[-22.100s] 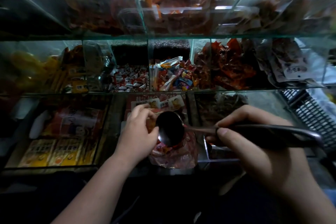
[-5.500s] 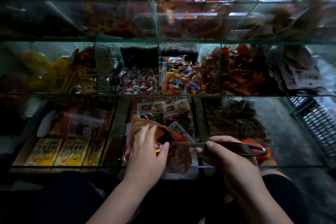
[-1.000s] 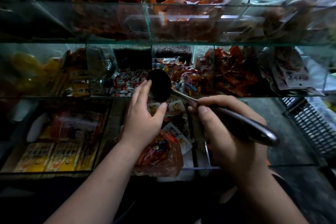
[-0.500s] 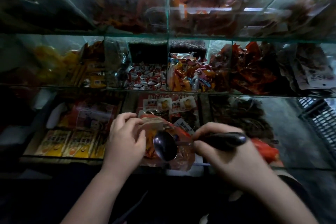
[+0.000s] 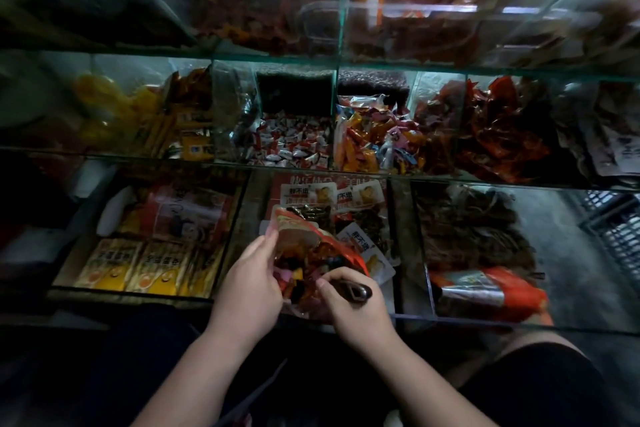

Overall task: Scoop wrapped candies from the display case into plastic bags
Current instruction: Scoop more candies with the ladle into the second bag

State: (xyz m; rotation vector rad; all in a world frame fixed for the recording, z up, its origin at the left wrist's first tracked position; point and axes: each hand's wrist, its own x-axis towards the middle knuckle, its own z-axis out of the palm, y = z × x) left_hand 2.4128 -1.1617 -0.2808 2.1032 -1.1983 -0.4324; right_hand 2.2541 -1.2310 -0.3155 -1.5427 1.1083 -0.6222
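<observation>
Holding open the mouth of a red-tinted plastic bag [image 5: 304, 243], the left hand [image 5: 249, 282] pinches the bag's near-left edge between thumb and fingers. The bag sits low over the middle compartment in the bottom tier of the display case [image 5: 342, 28]. Wrapped candies [image 5: 294, 276] of several colours show through its thin film. The right hand [image 5: 358, 308] is curled round the dark handle of a scoop [image 5: 355, 289], just right of the bag. The scoop's bowl points into the bag's mouth and is hidden there. The two hands lie close together with the bag between them. One tier up, behind the glass, a compartment holds white-and-red candies [image 5: 291, 146], and the one to its right holds mixed candies [image 5: 377, 146] in orange, pink and blue. Further right lie crumpled red wrappers [image 5: 495, 139]. On the bottom tier, yellow packets [image 5: 138, 265] lie to the left and an orange-and-silver packet [image 5: 485, 291] to the right.
</observation>
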